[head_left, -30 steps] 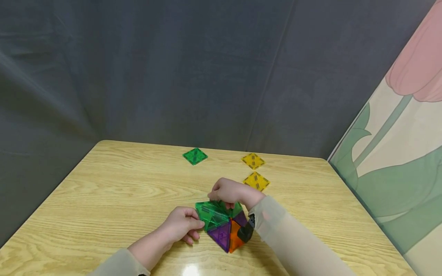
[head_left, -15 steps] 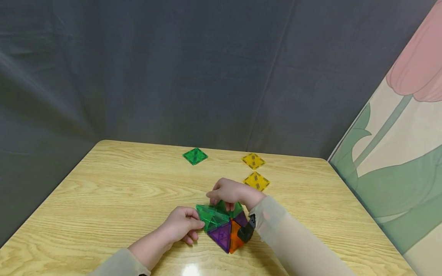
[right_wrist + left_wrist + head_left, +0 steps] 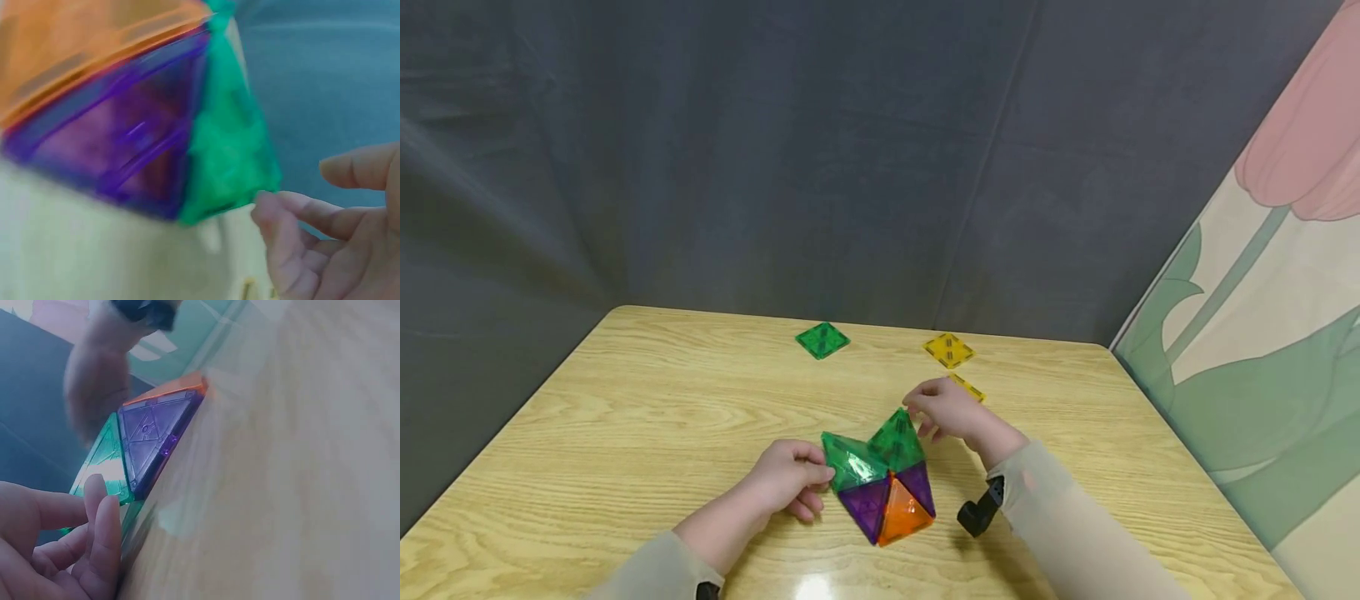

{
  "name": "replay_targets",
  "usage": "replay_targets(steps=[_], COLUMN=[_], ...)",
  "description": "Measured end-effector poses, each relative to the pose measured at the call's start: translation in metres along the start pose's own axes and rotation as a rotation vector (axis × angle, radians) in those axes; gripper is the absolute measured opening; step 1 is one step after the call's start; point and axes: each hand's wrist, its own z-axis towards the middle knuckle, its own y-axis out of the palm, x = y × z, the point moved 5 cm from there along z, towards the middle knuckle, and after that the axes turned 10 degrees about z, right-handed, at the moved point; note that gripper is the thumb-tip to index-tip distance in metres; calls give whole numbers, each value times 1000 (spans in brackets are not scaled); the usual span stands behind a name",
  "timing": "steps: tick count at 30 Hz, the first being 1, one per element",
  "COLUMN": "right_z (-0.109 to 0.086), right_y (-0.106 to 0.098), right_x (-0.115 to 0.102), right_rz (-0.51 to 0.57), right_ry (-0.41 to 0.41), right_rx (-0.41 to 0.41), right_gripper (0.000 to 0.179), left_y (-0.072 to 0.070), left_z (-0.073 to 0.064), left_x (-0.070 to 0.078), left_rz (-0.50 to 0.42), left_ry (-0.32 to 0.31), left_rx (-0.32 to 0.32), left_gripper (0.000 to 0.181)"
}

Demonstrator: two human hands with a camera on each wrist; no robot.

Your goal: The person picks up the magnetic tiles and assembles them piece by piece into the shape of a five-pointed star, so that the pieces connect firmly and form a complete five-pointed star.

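Observation:
A raised cluster of translucent magnetic tiles stands on the table. It has an orange triangle [image 3: 905, 512], purple triangles [image 3: 865, 507] on either side, a left green tile [image 3: 853, 462] and a right green tile [image 3: 898, 442]. My left hand [image 3: 786, 479] pinches the outer edge of the left green tile, whose lower part its fingers hide in the left wrist view. At the tip of the right green tile is my right hand [image 3: 951, 410]. In the right wrist view a fingertip touches that corner, while the thumb [image 3: 359, 167] stands apart from it.
A loose green diamond tile [image 3: 823, 341] lies near the table's back edge. Two yellow diamond tiles lie to its right: the farther yellow tile [image 3: 950, 351] is fully visible, the nearer yellow tile [image 3: 967, 388] partly behind my right hand. A dark curtain [image 3: 820, 167] hangs behind the table.
My right hand has moved right, off the top of the cluster to the right green tile's tip. The green tiles now spread apart with a notch between them, and the cluster has turned slightly.

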Motion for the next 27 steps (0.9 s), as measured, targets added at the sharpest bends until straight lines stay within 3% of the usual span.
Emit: replay_targets(steps=[7, 12, 16, 21, 24, 27], right_z=[-15, -23, -29, -34, -34, -33], right_y=[4, 6, 4, -27, -59, -84], right_x=[25, 28, 27, 29, 32, 39], right_rz=[149, 247, 269, 259, 297, 355], right_ry=[55, 71, 64, 33, 19, 20], right_rx=[-68, -89, -95, 52, 188, 264], right_gripper=[45, 58, 56, 43, 41, 43], left_y=[-10, -13, -15, -26, -35, -36], left_z=[15, 27, 33, 37, 40, 43], left_x=[5, 8, 10, 25, 46, 68], left_rz=[-14, -26, -20, 35, 77, 112], left_ry=[-44, -63, -66, -9, 52, 88], left_rx=[62, 100, 120, 204, 252, 251], left_gripper=[18, 20, 20, 16, 18, 21])
